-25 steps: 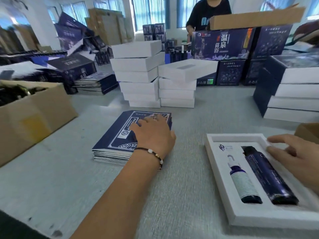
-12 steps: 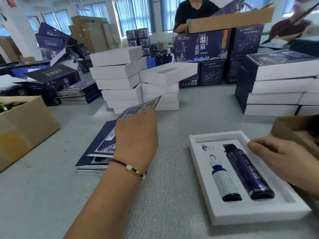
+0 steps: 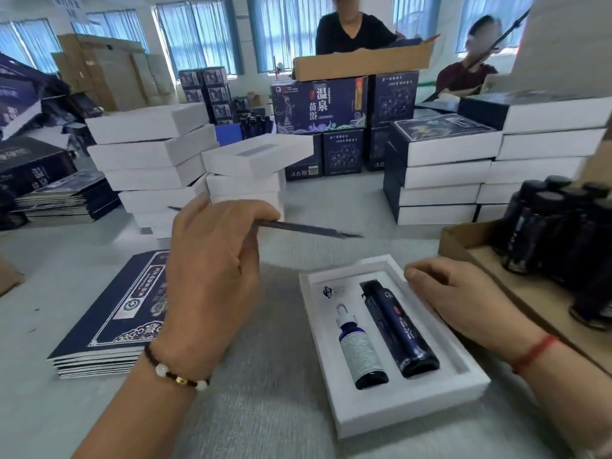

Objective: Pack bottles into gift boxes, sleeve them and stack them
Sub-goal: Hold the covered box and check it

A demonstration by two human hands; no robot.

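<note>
The white gift box [image 3: 394, 414] lies lidless on the grey tabletop [image 3: 265, 409] nearest the camera, its long side running from near-right to far-left, and in its tray sit a small dropper bottle [image 3: 359, 351] and a longer dark bottle [image 3: 399, 329], side by side, both with their caps toward the far end. The right hand [image 3: 463, 303] rests on the box's right rim with fingers curled under, so whether they pinch the rim cannot be told; its forearm is cut off by the frame edge. The left hand [image 3: 212, 260] is raised above the tabletop, its grip closed on a flat dark sleeve [image 3: 308, 230] seen nearly edge-on, so its print is hidden; its free end points right. Under that hand, a stack of flat sleeves [image 3: 109, 326] is partly covered by the wrist. At right a cardboard box [image 3: 516, 293] holds dark bottles [image 3: 563, 233], blurred. Beyond stand piles of white boxes [image 3: 149, 154], sleeved boxes [image 3: 443, 167] and printed cartons [image 3: 318, 104], with two people behind them
</note>
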